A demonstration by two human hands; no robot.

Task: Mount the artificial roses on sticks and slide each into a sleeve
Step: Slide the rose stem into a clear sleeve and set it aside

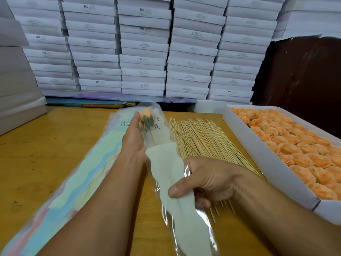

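Bench: sleeve stack along left side; stick pile at centre; tray of roses along right edge; stacked boxes behind far edge; held sleeve, rose inside, between stack and sticks

- "SGS" is printed on the edges of several white boxes stacked at the back; it reads clearly on the boxes near the middle column and on a few at the left and right.
- Other boxes carry small lines of print, too small to read.
- The clear sleeve in the hands bears dark capitals, partly covered: "...E" above "...OU".
- The top sleeve of the pile beside it shows "LOV..." above "YO...", the rest being hidden.
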